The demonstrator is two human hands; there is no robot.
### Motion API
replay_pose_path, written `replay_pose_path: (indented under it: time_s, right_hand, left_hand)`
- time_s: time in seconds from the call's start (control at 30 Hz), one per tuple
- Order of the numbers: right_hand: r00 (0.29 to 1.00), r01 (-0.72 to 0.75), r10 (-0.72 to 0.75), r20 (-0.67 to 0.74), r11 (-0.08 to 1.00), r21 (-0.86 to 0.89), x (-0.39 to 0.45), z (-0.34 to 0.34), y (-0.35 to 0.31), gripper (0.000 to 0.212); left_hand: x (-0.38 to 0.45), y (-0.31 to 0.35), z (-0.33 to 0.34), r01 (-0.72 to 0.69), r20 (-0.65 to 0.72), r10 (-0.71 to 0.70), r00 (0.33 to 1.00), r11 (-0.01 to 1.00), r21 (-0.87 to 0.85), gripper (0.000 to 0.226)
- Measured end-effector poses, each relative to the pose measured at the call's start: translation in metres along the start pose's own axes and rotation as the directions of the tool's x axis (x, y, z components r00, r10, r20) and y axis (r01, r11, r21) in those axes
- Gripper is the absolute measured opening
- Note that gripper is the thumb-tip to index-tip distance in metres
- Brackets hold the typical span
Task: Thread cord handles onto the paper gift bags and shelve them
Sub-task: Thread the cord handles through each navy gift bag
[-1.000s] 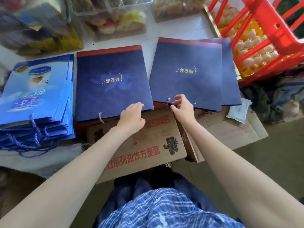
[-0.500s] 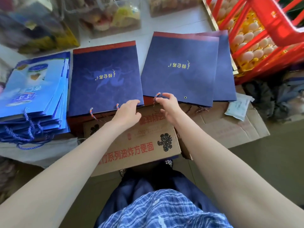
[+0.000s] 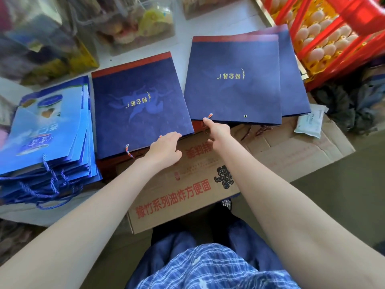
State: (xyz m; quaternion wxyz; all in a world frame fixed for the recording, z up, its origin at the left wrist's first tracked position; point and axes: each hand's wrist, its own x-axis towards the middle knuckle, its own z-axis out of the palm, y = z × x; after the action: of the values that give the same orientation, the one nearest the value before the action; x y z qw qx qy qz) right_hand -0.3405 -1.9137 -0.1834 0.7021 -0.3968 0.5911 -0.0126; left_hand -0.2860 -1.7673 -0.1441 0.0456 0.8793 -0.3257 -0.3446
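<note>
Two navy paper gift bags lie flat on the white counter (image 3: pixel 183 53), their near edges over a cardboard box. The left bag (image 3: pixel 139 105), at centre frame, carries gold script printed upside down to the camera; it is too small to read with certainty. A red-white-blue cord (image 3: pixel 128 150) emerges from its near edge at lower left. The left hand (image 3: pixel 165 150) rests on this bag's near right corner, fingers extended and flat, gripping nothing visible. The right bag (image 3: pixel 233 80), at upper centre-right, tops a small stack and bears the same gold script. A twisted cord end (image 3: pixel 210 116) protrudes from its left eyelet; the right eyelet (image 3: pixel 245 116) is bare. The right hand (image 3: pixel 217 132) has its index finger extended, its tip touching the bag's edge just below that cord end; the other fingers are curled under, and whether they hold anything cannot be told. The cardboard box (image 3: pixel 187 188), lower centre, shows red Chinese print reading in part "油炸方便面" and a black cartoon figure. A stack of light-blue bags (image 3: pixel 48 130) with blue cord handles sits at left. A red crate (image 3: pixel 337 30) over trays of eggs occupies the upper right.
</note>
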Motion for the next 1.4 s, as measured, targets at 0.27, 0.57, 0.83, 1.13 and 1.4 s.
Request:
replay_pose_path:
  time_s: [0.27,0.57,0.83,1.13,1.4]
  right_hand:
    - [0.951,0.173,-0.107,-0.288,0.962,0.212,-0.011,0.004,0.003,0.021]
    - [0.857,0.435,-0.312,-0.411,0.865,0.251,-0.077,-0.042,0.006,0.020]
    - [0.838,0.545,-0.546,0.002,0.836,-0.067,-0.142,-0.089,0.026,0.018]
    - [0.825,0.565,-0.562,0.058,0.821,-0.084,-0.166,-0.137,0.021,0.013]
    - [0.750,0.661,-0.662,-0.019,0.747,0.071,-0.196,-0.165,0.000,0.018]
  left_hand:
    - [0.006,-0.042,-0.017,-0.227,0.129,0.227,0.965,0.974,-0.013,0.054]
    - [-0.003,-0.012,-0.034,-0.424,-0.031,0.424,0.905,0.906,0.017,0.049]
    - [-0.025,0.075,-0.005,-0.535,-0.288,0.566,0.772,0.824,0.184,0.050]
    - [-0.005,0.069,-0.003,-0.458,-0.204,0.475,0.856,0.880,0.126,0.029]
    - [-0.011,0.090,0.028,-0.406,-0.131,0.478,0.868,0.837,0.367,0.034]
